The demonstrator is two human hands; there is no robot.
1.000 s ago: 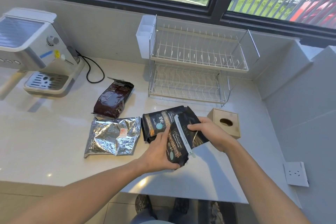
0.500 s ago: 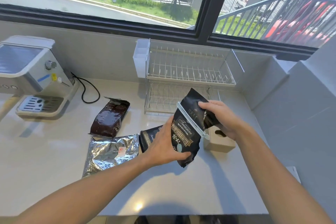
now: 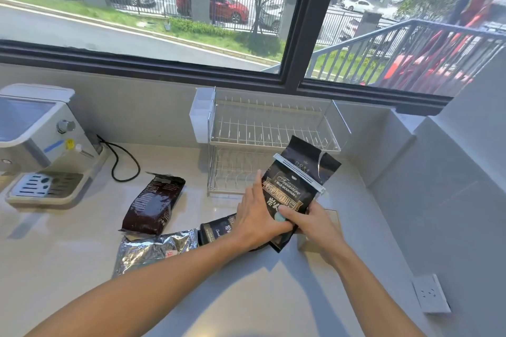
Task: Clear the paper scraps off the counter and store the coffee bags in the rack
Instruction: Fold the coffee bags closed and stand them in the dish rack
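Holding a black coffee bag (image 3: 294, 194) upright between both hands, the person has it raised in front of the wire rack (image 3: 271, 142) at the back edge of the bench (image 3: 54, 268). The left hand (image 3: 258, 217) presses its flat side while the right hand (image 3: 312, 223) grips the lower part, thumb across the front. Its label reads "ORIGINAL Treasure BLUE MOUNTAIN", and a white clip (image 3: 299, 174) seals the top.

Half a second ago the bag hung lower and more tilted; it now stands straighter and nearer the rack, and the right hand has shifted from its top to its base.

A second black bag (image 3: 217, 230) lies on the bench just left of the hands, beside a silver foil bag (image 3: 153, 250) and a dark brown bag (image 3: 154, 204). A coffee machine (image 3: 35, 142) sits at the left edge. Open bench lies toward the front edge and right of the rack.
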